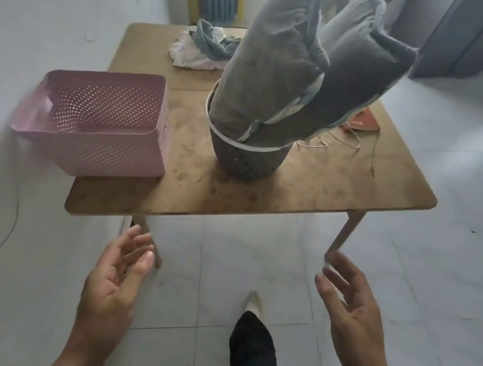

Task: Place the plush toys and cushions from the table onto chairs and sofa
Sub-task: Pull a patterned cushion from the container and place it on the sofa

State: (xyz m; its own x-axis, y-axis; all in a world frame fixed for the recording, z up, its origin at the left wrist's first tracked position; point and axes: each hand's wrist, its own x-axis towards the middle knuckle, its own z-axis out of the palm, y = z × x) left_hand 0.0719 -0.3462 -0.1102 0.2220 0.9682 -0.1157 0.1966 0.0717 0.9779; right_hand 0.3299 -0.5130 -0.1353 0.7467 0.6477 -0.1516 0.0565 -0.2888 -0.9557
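- We faced a tiled room with pale walls; no chair or sofa was in view.
- The wooden table stood ahead, a pink basket on its left part.
- Two grey cushions stood on end in a dark round bin, long axes near upright, leaning right, ahead of and above our hands.
- A crumpled cloth heap lay behind.
- Our left hand and right hand hovered short of the near edge, palms inward, fingers spread, holding nothing; neither looked clearly closer.
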